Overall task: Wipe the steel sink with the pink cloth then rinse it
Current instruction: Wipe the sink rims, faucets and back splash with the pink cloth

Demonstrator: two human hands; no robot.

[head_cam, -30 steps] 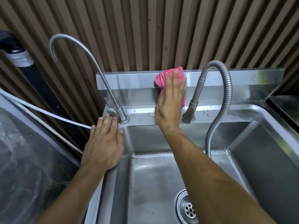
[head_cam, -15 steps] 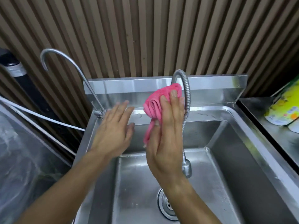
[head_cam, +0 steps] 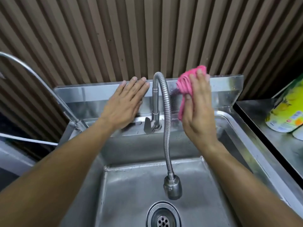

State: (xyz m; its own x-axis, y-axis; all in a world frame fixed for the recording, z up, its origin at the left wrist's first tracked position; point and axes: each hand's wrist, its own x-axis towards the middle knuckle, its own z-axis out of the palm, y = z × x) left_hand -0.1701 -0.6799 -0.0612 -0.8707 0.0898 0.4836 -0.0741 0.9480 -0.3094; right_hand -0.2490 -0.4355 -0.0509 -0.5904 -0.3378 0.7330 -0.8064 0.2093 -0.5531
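The steel sink (head_cam: 131,194) fills the lower view, its backsplash (head_cam: 226,89) running along the slatted wall. A bunched pink cloth (head_cam: 185,86) lies against the backsplash, right of the flexible hose faucet (head_cam: 165,112). My right hand (head_cam: 198,110) covers the cloth with straight fingers, and the thumb pinches its hanging end. Left of the faucet, my left hand (head_cam: 124,102) lies flat on the backsplash, fingertips at its top edge, holding nothing. No water runs from the spray head (head_cam: 173,187).
The drain (head_cam: 163,217) sits at the basin's bottom centre. The faucet's lever (head_cam: 148,125) stands on the rear ledge between my hands. A thin gooseneck tap (head_cam: 32,74) arches at the left. A yellow-green package (head_cam: 285,112) lies on the steel counter (head_cam: 270,136) at the right.
My right hand carried the pink cloth rightward past the hose faucet along the backsplash. My left hand rose from the sink's left rim onto the backsplash. The camera view shifted right.
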